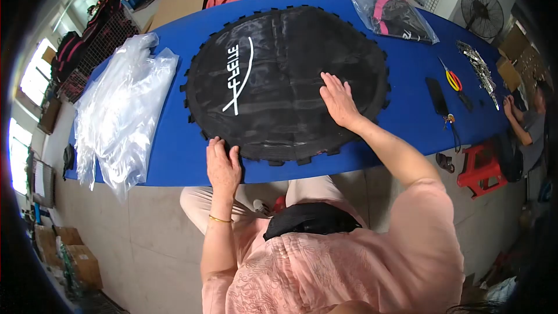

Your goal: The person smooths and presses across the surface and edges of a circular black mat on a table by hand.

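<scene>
Nearest, the left hand (pixel 224 166) rests palm down at the table's close edge, fingers straight and thumb apart, just beside the near-left rim of a round black mat (pixel 290 75). That mat lies flat on the blue table (pixel 410 93), tabs around its rim and white lettering on its left part. Further in, the right hand (pixel 340 100) lies spread on the mat's right part, its fingers clamped on nothing. Clear plastic bags (pixel 119 116) lie left of the mat; to the right are yellow-and-red-handled scissors (pixel 453 79) and what seem to be small silvery metal parts (pixel 479 72). Toward the far edge sits a bagged black-and-pink item (pixel 395 17), with a fan (pixel 482 11) beyond the table.
</scene>
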`<state>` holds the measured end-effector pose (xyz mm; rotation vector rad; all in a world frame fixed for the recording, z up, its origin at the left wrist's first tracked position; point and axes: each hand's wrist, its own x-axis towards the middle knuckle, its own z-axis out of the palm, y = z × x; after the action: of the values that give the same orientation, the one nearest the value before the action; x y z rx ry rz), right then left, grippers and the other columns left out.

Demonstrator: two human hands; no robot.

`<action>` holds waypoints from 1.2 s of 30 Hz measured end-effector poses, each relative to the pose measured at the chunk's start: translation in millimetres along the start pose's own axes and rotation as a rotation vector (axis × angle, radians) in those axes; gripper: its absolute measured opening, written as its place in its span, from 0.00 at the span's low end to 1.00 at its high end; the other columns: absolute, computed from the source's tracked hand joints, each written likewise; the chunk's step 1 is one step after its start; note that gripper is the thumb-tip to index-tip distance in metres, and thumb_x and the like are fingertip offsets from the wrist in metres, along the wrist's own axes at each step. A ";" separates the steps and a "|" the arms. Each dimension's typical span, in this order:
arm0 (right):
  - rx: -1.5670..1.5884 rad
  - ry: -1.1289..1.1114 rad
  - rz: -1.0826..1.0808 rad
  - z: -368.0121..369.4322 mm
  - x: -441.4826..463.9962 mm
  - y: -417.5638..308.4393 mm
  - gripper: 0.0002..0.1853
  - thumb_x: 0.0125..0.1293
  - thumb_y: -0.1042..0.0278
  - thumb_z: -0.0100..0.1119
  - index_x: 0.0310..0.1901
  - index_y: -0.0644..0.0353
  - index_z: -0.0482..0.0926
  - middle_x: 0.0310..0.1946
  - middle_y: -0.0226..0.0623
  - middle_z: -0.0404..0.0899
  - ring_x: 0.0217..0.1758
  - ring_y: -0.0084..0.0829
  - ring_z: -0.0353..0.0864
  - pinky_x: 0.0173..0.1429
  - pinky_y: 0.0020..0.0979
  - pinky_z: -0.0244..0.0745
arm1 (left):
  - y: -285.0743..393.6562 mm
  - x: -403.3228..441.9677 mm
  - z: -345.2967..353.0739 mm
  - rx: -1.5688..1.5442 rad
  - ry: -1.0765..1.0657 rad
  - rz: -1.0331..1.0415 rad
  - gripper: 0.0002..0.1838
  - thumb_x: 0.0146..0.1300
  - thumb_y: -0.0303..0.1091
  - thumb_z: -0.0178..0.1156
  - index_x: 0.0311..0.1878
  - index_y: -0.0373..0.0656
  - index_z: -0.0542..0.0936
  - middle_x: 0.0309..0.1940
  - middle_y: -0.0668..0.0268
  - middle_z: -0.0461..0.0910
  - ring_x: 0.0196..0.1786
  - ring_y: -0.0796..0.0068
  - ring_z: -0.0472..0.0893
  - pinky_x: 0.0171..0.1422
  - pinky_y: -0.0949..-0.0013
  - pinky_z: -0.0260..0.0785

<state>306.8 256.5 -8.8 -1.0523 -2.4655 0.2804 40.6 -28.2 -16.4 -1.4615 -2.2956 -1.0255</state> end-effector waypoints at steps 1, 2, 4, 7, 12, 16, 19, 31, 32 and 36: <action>0.247 0.074 -0.009 4.3 1.4 -2.8 0.32 0.85 0.45 0.37 0.80 0.55 0.61 0.81 0.49 0.60 0.85 0.48 0.55 0.86 0.50 0.45 | -7.1 0.9 1.0 0.075 0.007 0.016 0.21 0.73 0.39 0.64 0.59 0.31 0.77 0.64 0.45 0.78 0.70 0.42 0.74 0.75 0.49 0.66; 0.498 0.149 -0.013 10.9 0.8 -6.5 0.31 0.86 0.46 0.37 0.80 0.56 0.62 0.79 0.50 0.62 0.84 0.49 0.58 0.86 0.46 0.49 | -15.4 2.6 1.0 0.125 0.000 0.002 0.21 0.74 0.39 0.62 0.61 0.32 0.77 0.65 0.45 0.78 0.71 0.42 0.74 0.77 0.47 0.64; 0.511 0.177 0.009 20.0 0.5 -22.3 0.30 0.86 0.47 0.38 0.79 0.57 0.63 0.78 0.51 0.65 0.82 0.50 0.61 0.84 0.44 0.53 | -30.0 7.8 -3.3 0.173 -0.027 -0.041 0.21 0.74 0.37 0.60 0.63 0.33 0.77 0.67 0.46 0.77 0.72 0.42 0.72 0.79 0.47 0.61; 0.328 0.198 -0.056 25.1 2.6 -43.9 0.28 0.85 0.53 0.44 0.77 0.61 0.66 0.73 0.53 0.71 0.78 0.51 0.67 0.80 0.46 0.61 | -21.7 14.8 -13.1 0.232 -0.037 -0.007 0.19 0.72 0.32 0.60 0.63 0.35 0.77 0.67 0.47 0.77 0.73 0.42 0.71 0.80 0.47 0.60; 0.472 0.216 -0.099 32.6 12.8 -61.6 0.23 0.82 0.60 0.49 0.73 0.60 0.70 0.63 0.50 0.82 0.67 0.48 0.79 0.70 0.45 0.73 | 57.6 2.2 -7.3 -0.002 -0.113 0.215 0.19 0.67 0.24 0.61 0.61 0.38 0.78 0.68 0.50 0.76 0.75 0.44 0.70 0.82 0.43 0.57; 0.498 0.080 -0.004 23.7 12.8 -72.6 0.19 0.82 0.60 0.50 0.67 0.57 0.75 0.45 0.46 0.89 0.50 0.46 0.88 0.56 0.46 0.80 | 110.9 -4.7 14.9 -0.122 -0.269 0.314 0.21 0.66 0.23 0.60 0.62 0.38 0.78 0.68 0.51 0.76 0.75 0.45 0.70 0.83 0.42 0.57; 0.345 0.144 -0.125 31.7 8.0 -76.2 0.16 0.82 0.57 0.50 0.62 0.54 0.77 0.31 0.41 0.88 0.36 0.46 0.89 0.46 0.48 0.81 | 133.8 -4.6 25.2 -0.158 -0.341 0.329 0.20 0.66 0.23 0.60 0.62 0.37 0.78 0.67 0.51 0.76 0.75 0.46 0.71 0.82 0.44 0.58; 1.004 0.181 0.203 -9.5 52.7 17.9 0.23 0.85 0.52 0.49 0.66 0.61 0.78 0.33 0.34 0.84 0.33 0.20 0.81 0.41 0.25 0.78 | 177.4 9.1 45.7 -0.150 -0.489 0.367 0.25 0.78 0.40 0.56 0.69 0.32 0.76 0.72 0.48 0.74 0.77 0.48 0.70 0.84 0.48 0.56; 0.996 0.213 0.193 -4.5 51.6 31.9 0.23 0.85 0.51 0.48 0.67 0.61 0.78 0.34 0.34 0.85 0.34 0.20 0.81 0.41 0.24 0.77 | 175.7 8.1 49.0 -0.147 -0.499 0.351 0.25 0.77 0.40 0.57 0.69 0.31 0.75 0.72 0.47 0.74 0.77 0.48 0.70 0.84 0.47 0.56; 1.023 0.194 0.239 -11.8 52.3 41.5 0.24 0.85 0.51 0.46 0.68 0.60 0.76 0.36 0.35 0.86 0.36 0.23 0.82 0.45 0.28 0.78 | 162.5 10.1 26.3 0.023 -0.484 0.359 0.25 0.75 0.38 0.59 0.68 0.30 0.76 0.70 0.46 0.75 0.76 0.47 0.71 0.84 0.43 0.55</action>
<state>306.7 323.1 3.7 -0.8189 -1.6202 1.2683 180.6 38.0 40.2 -2.2023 -2.1859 -0.5866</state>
